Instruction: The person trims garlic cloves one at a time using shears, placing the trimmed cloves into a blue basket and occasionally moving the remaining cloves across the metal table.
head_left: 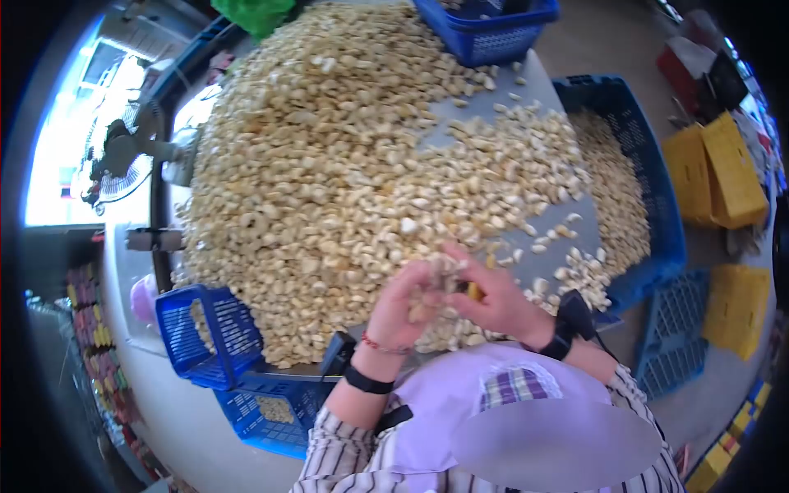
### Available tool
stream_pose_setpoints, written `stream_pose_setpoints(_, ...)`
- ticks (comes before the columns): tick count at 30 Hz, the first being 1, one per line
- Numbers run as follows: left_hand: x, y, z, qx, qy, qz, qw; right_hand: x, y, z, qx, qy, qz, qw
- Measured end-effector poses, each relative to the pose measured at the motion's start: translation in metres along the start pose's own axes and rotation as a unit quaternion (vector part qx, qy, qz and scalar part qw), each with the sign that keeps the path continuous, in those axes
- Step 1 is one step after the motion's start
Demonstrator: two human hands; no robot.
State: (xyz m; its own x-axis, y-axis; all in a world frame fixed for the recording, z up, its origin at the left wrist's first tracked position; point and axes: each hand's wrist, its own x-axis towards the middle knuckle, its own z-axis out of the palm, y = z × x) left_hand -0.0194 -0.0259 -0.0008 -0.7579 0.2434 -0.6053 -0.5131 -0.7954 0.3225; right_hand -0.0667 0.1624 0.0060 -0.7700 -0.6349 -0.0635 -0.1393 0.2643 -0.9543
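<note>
A wide heap of pale cashew nuts (312, 164) covers most of the grey table. My left hand (400, 308), with a red bead bracelet and a black band at the wrist, is curled at the near side of the heap, and pale nuts show in its fingers. Beside it, my right hand (496, 302) has its thumb and fingers bent around a yellowish nut (474, 291), with a dark spot next to it. The fingertips of both hands nearly meet over the nuts, slightly blurred.
A blue crate (657, 197) full of nuts stands at the table's right edge. Blue baskets are at the top (493, 41) and near left (209, 337), with another lower basket (271, 415). A fan (123, 156) stands left; yellow boxes (715, 172) lie right.
</note>
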Motion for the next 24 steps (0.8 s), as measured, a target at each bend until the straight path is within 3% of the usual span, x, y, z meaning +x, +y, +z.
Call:
stream_pose_setpoints(2, -0.004, -0.004, 0.004, -0.018, 0.040, -0.019, 0.999, -0.001, -0.008, 0.001, -0.018, -0.005, -0.001, 1.000)
stream_pose_setpoints(4, -0.007, -0.007, 0.009, -0.011, 0.038, -0.009, 0.999, -0.002, -0.002, 0.005, -0.034, 0.003, -0.058, 0.998)
stream_pose_setpoints(10, -0.015, -0.007, 0.015, 0.016, 0.024, 0.004, 1.000, -0.004, -0.007, -0.001, -0.022, -0.039, 0.005, 0.999)
stream_pose_setpoints(14, -0.020, -0.005, 0.014, 0.023, 0.023, -0.002, 0.999, -0.005, -0.005, -0.002, -0.011, -0.032, -0.013, 0.999)
stream_pose_setpoints(16, -0.022, -0.006, 0.011, 0.029, 0.020, -0.002, 0.999, -0.005, -0.003, 0.001, 0.189, -0.055, 0.053, 0.979)
stream_pose_setpoints(17, -0.023, -0.007, 0.008, 0.050, 0.012, 0.008, 0.999, -0.005, -0.004, 0.000, 0.190, -0.056, 0.053, 0.979)
stream_pose_setpoints(19, -0.026, -0.008, 0.005, 0.069, 0.009, 0.020, 0.997, -0.005, -0.006, -0.003, 0.273, -0.113, 0.168, 0.941)
stream_pose_setpoints(20, -0.028, -0.007, 0.004, 0.079, 0.011, 0.030, 0.996, -0.005, -0.004, -0.004, 0.274, -0.116, 0.168, 0.940)
stream_pose_setpoints(22, -0.035, -0.003, -0.002, 0.098, 0.007, 0.059, 0.993, -0.003, 0.003, -0.010, 0.358, -0.021, 0.226, 0.906)
stream_pose_setpoints(23, -0.044, 0.004, 0.000, 0.146, 0.035, 0.124, 0.981, -0.003, 0.008, -0.015, 0.358, -0.022, 0.227, 0.905)
stream_pose_setpoints(24, -0.053, 0.014, 0.000, 0.193, 0.062, 0.187, 0.961, -0.002, 0.016, -0.021, 0.488, 0.023, 0.199, 0.849)
